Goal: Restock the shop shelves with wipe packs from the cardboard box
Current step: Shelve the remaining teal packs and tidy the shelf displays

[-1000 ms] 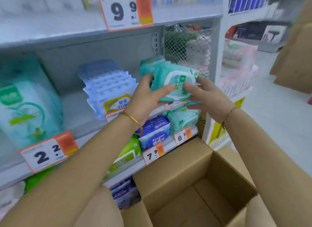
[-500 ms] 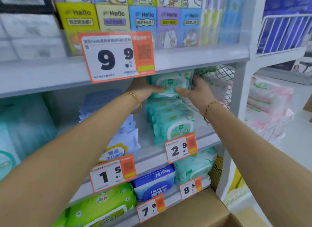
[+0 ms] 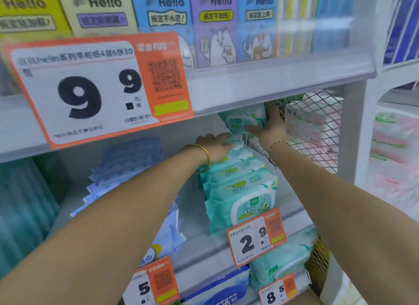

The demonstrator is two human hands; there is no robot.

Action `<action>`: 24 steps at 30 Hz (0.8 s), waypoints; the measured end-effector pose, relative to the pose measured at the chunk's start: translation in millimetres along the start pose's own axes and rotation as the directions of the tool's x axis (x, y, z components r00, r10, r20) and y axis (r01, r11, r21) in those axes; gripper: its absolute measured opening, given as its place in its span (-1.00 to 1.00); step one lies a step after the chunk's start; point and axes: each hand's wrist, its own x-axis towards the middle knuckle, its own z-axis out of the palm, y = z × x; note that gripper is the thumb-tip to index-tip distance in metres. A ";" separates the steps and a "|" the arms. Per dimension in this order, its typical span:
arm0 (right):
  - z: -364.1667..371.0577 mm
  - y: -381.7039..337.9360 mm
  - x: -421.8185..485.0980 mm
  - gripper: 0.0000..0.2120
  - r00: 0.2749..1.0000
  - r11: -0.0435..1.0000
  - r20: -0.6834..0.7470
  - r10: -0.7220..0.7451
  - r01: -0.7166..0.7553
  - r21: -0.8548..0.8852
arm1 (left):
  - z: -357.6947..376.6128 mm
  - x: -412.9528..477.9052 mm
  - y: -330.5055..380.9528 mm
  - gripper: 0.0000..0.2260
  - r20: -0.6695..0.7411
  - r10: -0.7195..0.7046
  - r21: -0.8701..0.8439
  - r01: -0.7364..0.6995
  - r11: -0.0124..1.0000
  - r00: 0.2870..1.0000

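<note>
A teal wipe pack [image 3: 243,123] is seen well above the 2.9 price tag [image 3: 256,239], at the top of the stack of matching packs [image 3: 240,191] that is stood just behind and above that tag; the pack is held roughly upright with its label to the front, and its upper part is hidden by the upper shelf edge [image 3: 272,82].

The left hand [image 3: 214,145] is placed above and left of the tag; its fingers are stretched out, nothing is clasped, and their tips are laid against the pack's lower left corner; a gold bangle [image 3: 200,157] is worn on that wrist.

The right hand [image 3: 273,127] is found above and slightly right of the tag; its thumb is spread across the pack's lower front and its fingers are pointed up along the pack's right side; whether they are curled behind the pack cannot be told.

A wire mesh panel [image 3: 317,127] is seen up and right of the tag; blue packs [image 3: 127,168] are stacked left of it; a large 9.9 price tag [image 3: 99,89] is hung far above and left of it; an 8.5 price tag [image 3: 278,291] is fixed just below it.
</note>
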 end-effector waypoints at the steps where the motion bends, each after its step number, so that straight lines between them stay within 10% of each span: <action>1: 3.2 3.1 1.8 -0.49 0.999 0.999 0.025 0.030 -0.030 -0.022 | 0.5 1.7 -3.4 -0.54 0.005 -0.004 0.008 0.004 1.000 1.000; 14: 16.0 36.6 17.5 -0.43 0.922 0.948 0.318 0.219 -0.123 -0.295 | -7.2 1.7 -17.5 -0.67 -0.036 0.043 -0.025 -0.044 0.999 0.998; 24: 38.1 31.2 27.9 -0.53 0.901 0.977 0.380 0.207 -0.174 -0.122 | -5.0 6.3 -23.1 -0.54 -0.096 -0.066 -0.142 0.052 0.988 0.993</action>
